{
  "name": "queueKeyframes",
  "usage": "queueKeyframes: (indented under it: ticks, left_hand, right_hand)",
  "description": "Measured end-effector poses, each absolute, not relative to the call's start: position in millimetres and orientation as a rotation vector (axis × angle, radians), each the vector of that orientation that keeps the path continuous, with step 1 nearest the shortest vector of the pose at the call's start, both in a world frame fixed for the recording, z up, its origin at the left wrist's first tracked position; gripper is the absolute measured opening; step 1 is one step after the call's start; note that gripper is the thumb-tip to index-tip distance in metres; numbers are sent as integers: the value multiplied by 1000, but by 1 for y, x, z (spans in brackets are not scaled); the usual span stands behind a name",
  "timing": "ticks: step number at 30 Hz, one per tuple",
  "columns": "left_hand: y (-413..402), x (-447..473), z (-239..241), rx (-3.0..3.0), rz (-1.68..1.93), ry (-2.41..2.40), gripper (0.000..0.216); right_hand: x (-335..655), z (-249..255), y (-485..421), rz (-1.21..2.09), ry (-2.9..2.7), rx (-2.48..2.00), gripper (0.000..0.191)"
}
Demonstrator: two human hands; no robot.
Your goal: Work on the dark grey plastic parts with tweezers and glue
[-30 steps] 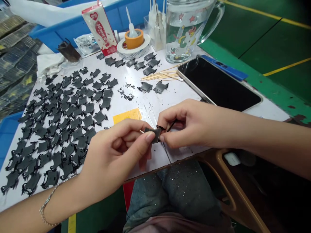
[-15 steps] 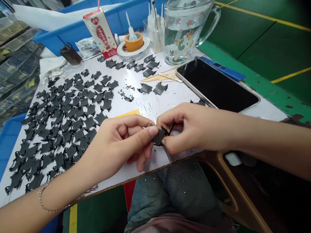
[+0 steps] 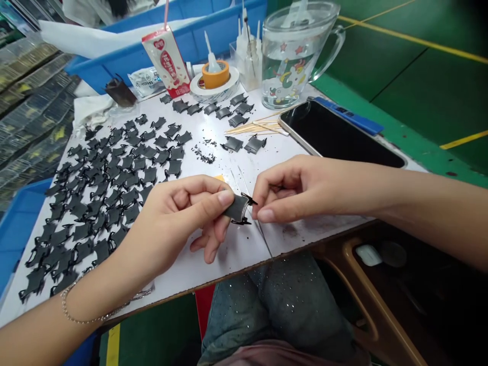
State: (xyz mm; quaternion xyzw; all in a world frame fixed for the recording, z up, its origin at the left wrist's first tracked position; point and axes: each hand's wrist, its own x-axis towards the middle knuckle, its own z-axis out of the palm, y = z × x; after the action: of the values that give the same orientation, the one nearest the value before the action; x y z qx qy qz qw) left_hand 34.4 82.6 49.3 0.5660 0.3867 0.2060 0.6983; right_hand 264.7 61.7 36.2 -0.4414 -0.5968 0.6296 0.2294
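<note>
My left hand (image 3: pixel 190 213) pinches a small dark grey plastic part (image 3: pixel 237 207) between thumb and forefinger. The part is a slightly curved plate with thin black prongs, which point toward my other hand. My right hand (image 3: pixel 290 190) is just to the right of those prongs, its thumb and curled forefinger drawn together. Whatever may be between these fingertips is hidden. Many similar dark plastic parts (image 3: pixel 129 198) cover the left side of the white table (image 3: pixel 213 254). Two more parts (image 3: pixel 254 144) lie beyond my hands, near black scraps (image 3: pixel 204 155).
Behind stand a drink carton (image 3: pixel 168 63), an orange tape roll (image 3: pixel 215 75) and a glass jug of water (image 3: pixel 284 81). Wooden sticks (image 3: pixel 257 125) lie beside a phone (image 3: pixel 339 134) on the right. Blue bins (image 3: pixel 213 30) stand behind the table.
My right hand has come away from the plate and shifted slightly right. The left hand has moved a little left with the part, whose prongs now show. The camera view has shifted.
</note>
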Motion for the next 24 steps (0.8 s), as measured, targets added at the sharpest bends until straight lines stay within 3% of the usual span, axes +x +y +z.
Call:
queueKeyframes:
  ticks: [4,7,11,15,19,24]
  left_hand:
    - [83,31,50,1244,447,843,12]
    - [82,25,53,1313,358,821,16]
    - [79,14,53,1442,129,902,19]
    - [80,6,48,1694,83,1035,27]
    - [81,1,46,2101,33,1133,25]
    - [71,-6,45,2599,185,1059,18]
  right_hand:
    - [262,29,64,1646,-1334,-1184,14]
    - [253,17,62,1486,-1087,-1224,39]
    - [252,8,59,1055,-1459,-1284,61]
    - [260,13,56,86,-2238,-1203,37]
    - [257,22,56,-718,-2728,-592,30]
    - [252,34,65,-967,-2910,-310,33]
